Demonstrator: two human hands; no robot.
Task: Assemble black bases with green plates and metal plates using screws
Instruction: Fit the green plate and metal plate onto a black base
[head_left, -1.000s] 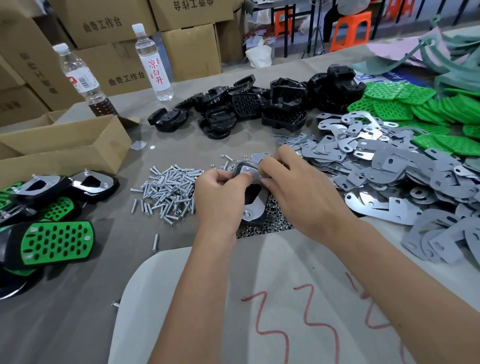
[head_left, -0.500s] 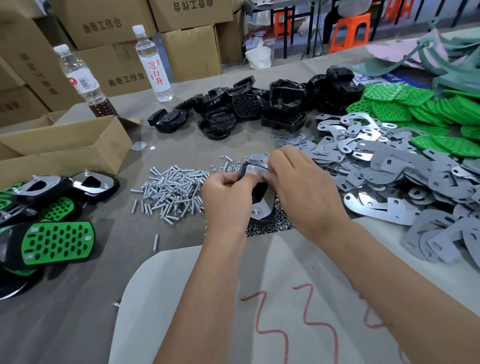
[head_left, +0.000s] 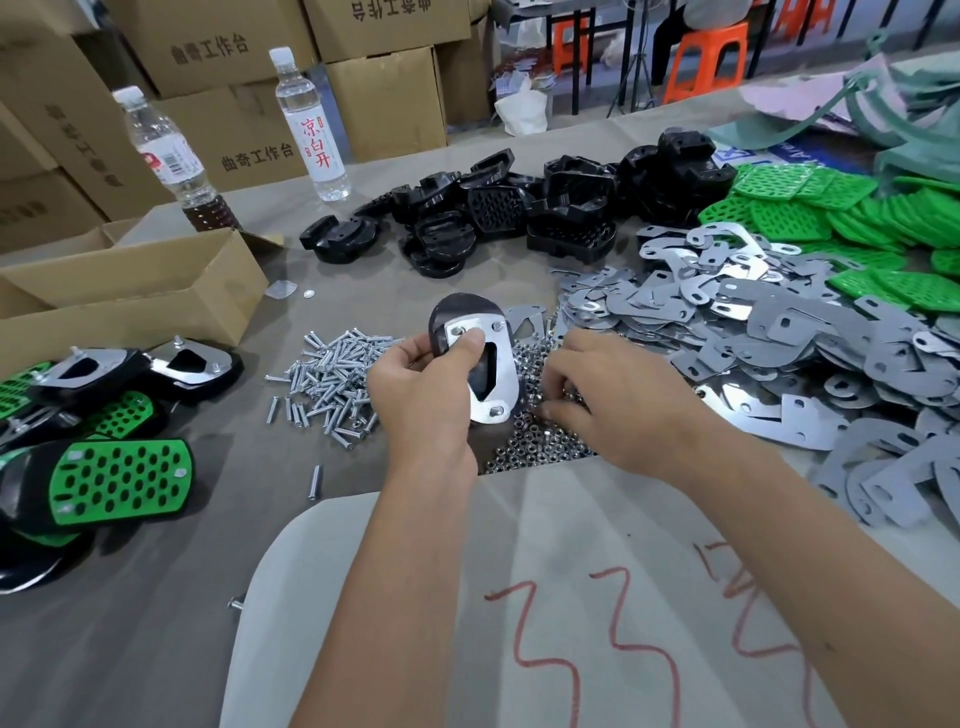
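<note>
My left hand (head_left: 423, 400) grips a black base with a shiny metal plate (head_left: 493, 374) on its upturned face, thumb pressed on the plate's top end; screw ends stick up through the plate. My right hand (head_left: 613, 400) rests fingers-down on a heap of small nuts (head_left: 540, 441) just right of the base; whether it pinches a nut is hidden. Loose screws (head_left: 332, 374) lie left of my hands. Black bases (head_left: 519, 213) are piled at the back, metal plates (head_left: 753, 322) on the right, green plates (head_left: 831, 218) at the far right.
Finished assemblies (head_left: 114, 483) with green plates lie at the left edge. An open cardboard box (head_left: 130, 301) and two bottles (head_left: 311, 124) stand at the back left. A white sheet (head_left: 519, 597) with red marks covers the near table.
My left hand has lifted and tilted the base so its metal plate faces me. My right hand let go of it and dropped to the nut heap on the right.
</note>
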